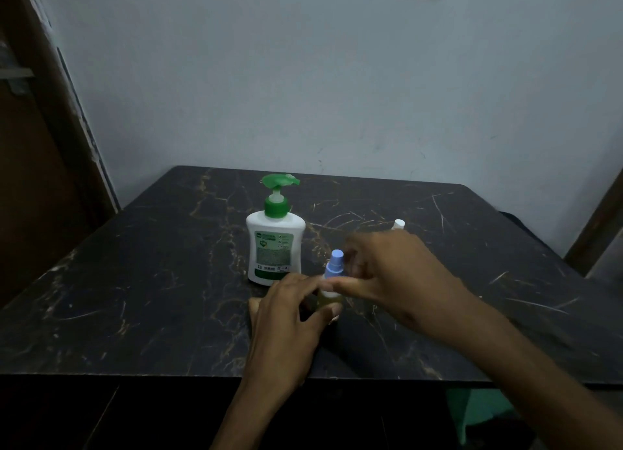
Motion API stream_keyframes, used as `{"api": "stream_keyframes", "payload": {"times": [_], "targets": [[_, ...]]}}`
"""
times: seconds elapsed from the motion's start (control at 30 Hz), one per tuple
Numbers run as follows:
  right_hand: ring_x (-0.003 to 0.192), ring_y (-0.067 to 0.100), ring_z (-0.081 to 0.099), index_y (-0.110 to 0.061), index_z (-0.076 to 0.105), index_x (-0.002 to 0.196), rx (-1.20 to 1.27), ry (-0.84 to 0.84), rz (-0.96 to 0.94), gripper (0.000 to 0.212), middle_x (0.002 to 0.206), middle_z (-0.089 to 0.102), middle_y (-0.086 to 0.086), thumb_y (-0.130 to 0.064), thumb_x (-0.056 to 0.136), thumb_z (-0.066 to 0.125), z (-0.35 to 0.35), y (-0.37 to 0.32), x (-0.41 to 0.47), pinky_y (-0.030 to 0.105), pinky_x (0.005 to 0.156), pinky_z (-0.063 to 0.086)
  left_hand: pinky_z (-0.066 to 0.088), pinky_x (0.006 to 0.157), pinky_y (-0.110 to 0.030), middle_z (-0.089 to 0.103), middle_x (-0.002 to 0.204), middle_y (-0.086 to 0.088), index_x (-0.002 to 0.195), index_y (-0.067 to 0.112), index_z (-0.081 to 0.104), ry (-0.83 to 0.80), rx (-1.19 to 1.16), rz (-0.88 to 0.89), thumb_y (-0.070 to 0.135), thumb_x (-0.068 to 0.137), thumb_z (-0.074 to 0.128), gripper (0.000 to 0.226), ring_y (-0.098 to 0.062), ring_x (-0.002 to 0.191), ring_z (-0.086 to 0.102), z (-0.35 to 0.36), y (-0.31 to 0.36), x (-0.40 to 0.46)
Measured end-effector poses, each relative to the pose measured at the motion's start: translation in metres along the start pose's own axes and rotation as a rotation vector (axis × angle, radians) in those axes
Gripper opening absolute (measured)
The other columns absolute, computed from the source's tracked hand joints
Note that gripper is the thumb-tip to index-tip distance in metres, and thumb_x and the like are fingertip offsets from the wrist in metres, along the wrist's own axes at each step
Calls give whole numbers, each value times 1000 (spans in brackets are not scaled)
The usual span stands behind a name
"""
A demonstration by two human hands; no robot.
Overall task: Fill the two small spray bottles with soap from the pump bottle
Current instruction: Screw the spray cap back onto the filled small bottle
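A dark marble-patterned table (135, 298) stands against a pale wall (303, 78). On it the white pump bottle (273, 247) with its green pump head stands upright, just left of the hands. The left hand (286, 318) curls its fingers around the body of a small spray bottle (332, 281) with a blue top (yellowish liquid shows inside), upright on the table. The right hand (387, 267) is blurred at that bottle's top; I cannot tell whether it grips. A second small bottle's white cap (398, 224) peeks from behind the right hand.
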State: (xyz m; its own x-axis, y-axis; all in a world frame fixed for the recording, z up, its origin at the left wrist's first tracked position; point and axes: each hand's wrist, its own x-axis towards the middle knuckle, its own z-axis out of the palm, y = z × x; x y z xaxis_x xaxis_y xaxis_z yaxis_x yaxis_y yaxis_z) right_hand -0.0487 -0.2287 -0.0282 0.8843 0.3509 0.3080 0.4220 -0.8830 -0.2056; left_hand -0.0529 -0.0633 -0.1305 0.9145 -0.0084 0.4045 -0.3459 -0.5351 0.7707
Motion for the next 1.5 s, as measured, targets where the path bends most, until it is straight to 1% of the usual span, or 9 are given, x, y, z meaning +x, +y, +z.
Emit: {"api": "stream_keyframes", "payload": {"times": [0.1, 0.2, 0.3, 0.47, 0.67, 0.93, 1.37, 1.43, 1.5], "targets": [[68, 1, 64, -31, 70, 89, 107, 179, 182, 22, 73, 70, -14, -51, 85, 78, 7, 23, -40, 24, 67, 53, 45, 101, -45, 68, 101, 23, 111, 42, 76, -5, 13, -3, 33, 84, 84, 30, 4, 101, 62, 0, 1, 1], [69, -5, 65, -33, 72, 90, 181, 288, 361, 13, 73, 68, -20, -39, 84, 82, 15, 54, -67, 18, 61, 50, 51, 95, -49, 68, 95, 19, 107, 38, 75, -9, 23, -19, 30, 84, 84, 26, 0, 91, 62, 4, 3, 6], [75, -6, 62, -31, 69, 109, 159, 245, 461, 29, 89, 67, -18, -38, 85, 82, 29, 81, -66, 14, 65, 46, 53, 91, -48, 67, 91, 14, 105, 32, 74, -39, 89, -19, 31, 85, 84, 22, -4, 87, 62, 11, 9, 16], [89, 0, 62, -26, 59, 135, 220, 194, 454, 60, 115, 67, -9, -38, 82, 85, 46, 100, -39, 30, 82, 57, 54, 90, -47, 66, 80, 15, 99, 31, 69, -73, 112, 2, 26, 85, 83, 20, -1, 77, 61, 27, 23, 37], [85, 5, 65, -29, 64, 116, 268, 148, 419, 38, 98, 70, -10, -36, 84, 84, 60, 104, -12, 34, 79, 56, 53, 94, -46, 62, 83, 17, 99, 28, 65, -97, 141, -22, 21, 89, 81, 20, -10, 88, 64, 46, 29, 66], [84, 15, 67, -20, 68, 110, 289, 187, 376, 34, 96, 72, -3, -29, 81, 85, 71, 119, 18, 35, 78, 56, 44, 76, -29, 69, 100, 5, 104, 21, 65, -90, 188, -25, 17, 90, 78, 19, -15, 94, 64, 71, 29, 100], [93, 16, 66, -20, 64, 126, 305, 162, 355, 46, 114, 73, 0, -27, 85, 83, 75, 139, 50, 30, 77, 50, 55, 91, -34, 71, 116, -1, 121, 17, 66, -98, 171, -83, 10, 92, 77, 32, -20, 107, 67, 89, 20, 132], [92, 12, 65, -20, 62, 129, 325, 154, 365, 49, 117, 70, -1, -27, 85, 83, 75, 140, 47, 24, 71, 46, 53, 99, -36, 67, 125, -4, 129, 15, 61, -114, 220, -91, 12, 93, 76, 39, -24, 118, 64, 84, 26, 125], [92, 8, 63, -21, 57, 137, 342, 159, 399, 58, 125, 66, -2, -26, 86, 83, 73, 140, 40, 21, 70, 45, 42, 114, -37, 55, 147, -8, 150, 12, 47, -119, 289, -52, 13, 96, 73, 60, -27, 138, 51, 73, 37, 105]]}}
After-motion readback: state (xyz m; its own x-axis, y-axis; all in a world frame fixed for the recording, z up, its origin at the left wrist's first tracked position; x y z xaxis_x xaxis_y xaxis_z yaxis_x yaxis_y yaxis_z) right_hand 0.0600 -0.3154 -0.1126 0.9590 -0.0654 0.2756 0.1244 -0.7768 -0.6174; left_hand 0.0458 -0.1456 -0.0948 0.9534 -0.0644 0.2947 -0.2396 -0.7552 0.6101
